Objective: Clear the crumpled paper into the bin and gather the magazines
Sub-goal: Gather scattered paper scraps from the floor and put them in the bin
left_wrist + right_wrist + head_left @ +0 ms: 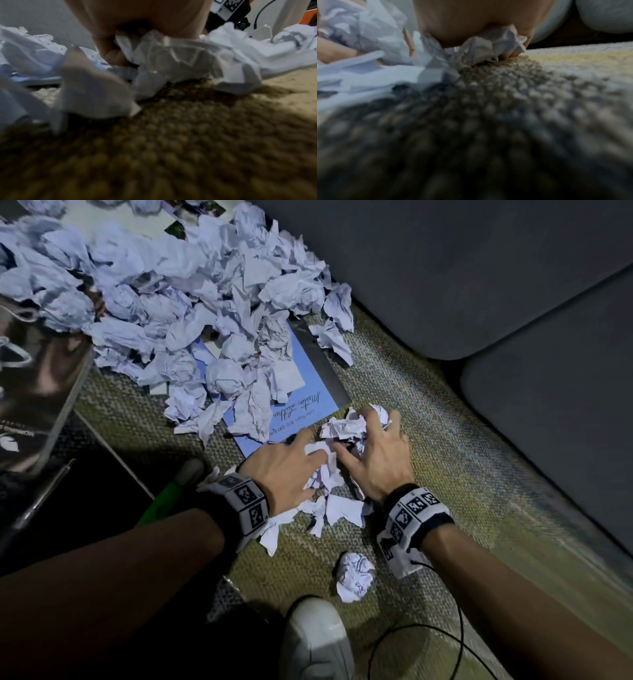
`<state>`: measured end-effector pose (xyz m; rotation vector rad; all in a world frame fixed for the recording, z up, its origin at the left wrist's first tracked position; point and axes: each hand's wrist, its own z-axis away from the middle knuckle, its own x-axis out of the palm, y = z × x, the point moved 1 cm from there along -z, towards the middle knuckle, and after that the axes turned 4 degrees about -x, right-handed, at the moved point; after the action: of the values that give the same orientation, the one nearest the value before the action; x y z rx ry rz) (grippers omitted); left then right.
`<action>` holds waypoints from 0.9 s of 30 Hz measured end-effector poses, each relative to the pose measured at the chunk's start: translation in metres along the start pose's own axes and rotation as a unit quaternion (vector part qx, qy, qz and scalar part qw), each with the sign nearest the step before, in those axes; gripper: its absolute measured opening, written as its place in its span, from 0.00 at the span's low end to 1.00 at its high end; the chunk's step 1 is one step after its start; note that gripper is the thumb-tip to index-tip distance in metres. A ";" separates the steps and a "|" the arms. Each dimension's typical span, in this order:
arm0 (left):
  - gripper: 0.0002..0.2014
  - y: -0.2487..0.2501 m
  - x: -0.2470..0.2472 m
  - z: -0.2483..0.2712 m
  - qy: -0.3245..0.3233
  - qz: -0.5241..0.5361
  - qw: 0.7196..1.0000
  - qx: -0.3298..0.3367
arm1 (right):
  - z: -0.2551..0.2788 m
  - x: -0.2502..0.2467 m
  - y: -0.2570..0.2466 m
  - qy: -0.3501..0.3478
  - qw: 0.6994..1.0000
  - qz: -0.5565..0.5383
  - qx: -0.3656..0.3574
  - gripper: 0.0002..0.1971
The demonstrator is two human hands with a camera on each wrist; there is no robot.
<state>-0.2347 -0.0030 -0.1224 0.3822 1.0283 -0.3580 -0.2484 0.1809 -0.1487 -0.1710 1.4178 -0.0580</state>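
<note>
On the rug (428,440), both hands curl their fingers around one paper clump (342,433), left hand (284,467) at its 8 o'clock, right hand (380,453) at 4, just off the blue magazine (308,402) whose far part lies under the paper heap (164,302) toward 11.

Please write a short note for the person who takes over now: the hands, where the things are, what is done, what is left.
Left hand and right hand: both grip one clump of crumpled paper on the carpet.
Big paper pile lies ahead, partly covering the blue magazine; a dark magazine lies at left.
One loose ball lies near the white shoe.
Bin: not in view.
Done: nothing visible.
Left: bin all paper, gather magazines.
</note>
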 end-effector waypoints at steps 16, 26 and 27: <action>0.10 -0.024 -0.029 0.012 0.149 0.440 0.879 -0.108 | -0.008 -0.031 -0.013 0.052 0.969 -0.237 0.045 0.10; 0.21 -0.076 -0.057 0.044 0.131 0.724 0.632 -0.242 | -0.021 -0.112 -0.095 -0.002 0.880 -0.460 0.118 0.01; 0.27 -0.084 -0.057 0.053 0.130 0.740 0.607 -0.260 | -0.027 -0.117 -0.107 -0.024 0.879 -0.460 0.125 0.02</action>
<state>-0.2605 -0.0954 -0.0596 0.6297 0.7235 1.5363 -0.2864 0.0894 -0.0216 -0.6173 1.1550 -1.0127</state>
